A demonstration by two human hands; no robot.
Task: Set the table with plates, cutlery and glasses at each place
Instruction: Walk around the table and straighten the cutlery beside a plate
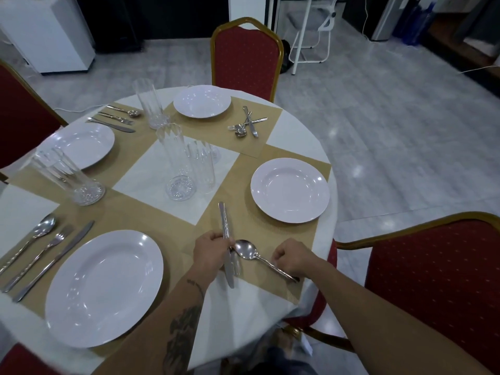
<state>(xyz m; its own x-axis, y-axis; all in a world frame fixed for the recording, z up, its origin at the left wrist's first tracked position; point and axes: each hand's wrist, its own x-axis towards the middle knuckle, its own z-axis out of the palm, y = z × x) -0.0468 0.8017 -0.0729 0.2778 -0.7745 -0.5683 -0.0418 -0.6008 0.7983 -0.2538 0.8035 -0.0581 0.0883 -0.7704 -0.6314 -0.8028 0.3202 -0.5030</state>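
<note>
Grey marble-look floor; red gold-framed chairs; white folding chair; white cabinet.

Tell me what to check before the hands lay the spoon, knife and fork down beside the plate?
1. Left hand grips the knife and a fork together: ok.
2. Right hand grips the spoon by its handle: ok.
3. Placemat left of the right-side plate is bare for cutlery: ok.
4. Far place's cutlery pile is straightened: not ok, still crossed.
5. A glass at each place: not ok, two glasses stand at the centre.
</note>
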